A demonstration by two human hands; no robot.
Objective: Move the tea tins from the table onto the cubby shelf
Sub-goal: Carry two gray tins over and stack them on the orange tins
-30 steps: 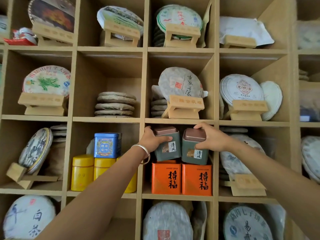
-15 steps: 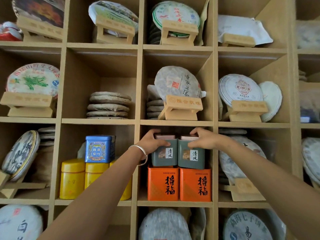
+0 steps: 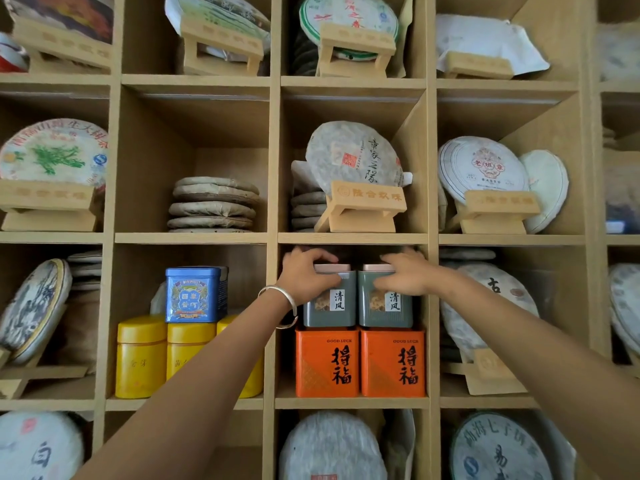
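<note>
Inside centre cubby (image 3: 353, 402), two grey tins side by side atop orange tins (image 3: 360, 363). Left hand (image 3: 304, 277) grasps left grey tin (image 3: 330, 304); right hand (image 3: 407, 277), at 3 o'clock, grasps right grey tin (image 3: 386, 306).

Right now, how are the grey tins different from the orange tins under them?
The grey tins sit on top and look smaller; the orange tins stand below on the shelf board. Grey tins carry small white labels, orange tins big black characters. Hands touch only the grey ones. Both pairs stand upright, side by side.
</note>
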